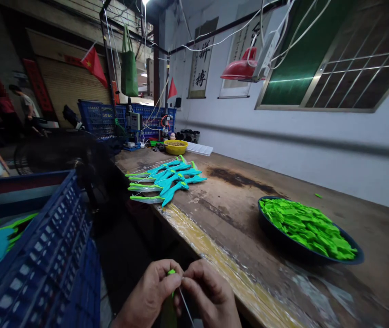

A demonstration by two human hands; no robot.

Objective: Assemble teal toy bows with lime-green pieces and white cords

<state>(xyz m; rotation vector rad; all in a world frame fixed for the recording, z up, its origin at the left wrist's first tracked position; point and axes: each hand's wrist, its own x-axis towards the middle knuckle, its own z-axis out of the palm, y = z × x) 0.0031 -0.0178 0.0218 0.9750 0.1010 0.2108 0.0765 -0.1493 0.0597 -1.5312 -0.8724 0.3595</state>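
Note:
Low in the head view, both my hands meet in front of the table edge. My left hand point(153, 291) is closed around a bright green tip point(171, 272), which looks like the end of a toy bow limb; the rest is mostly hidden below. Against it, my right hand point(213, 294) pinches a thin white string point(186, 307) that runs down out of view. Farther up the table lie several turquoise and green toy bows point(174, 182), side by side with strings on them.
On the table point(228, 223), a dark basin point(273, 232) holds a heap of green plastic pieces point(307, 225). Blue crates point(51, 241) with bow parts stand at the left. A yellow bowl point(176, 148) sits at the far end. A red lamp point(238, 70) hangs above.

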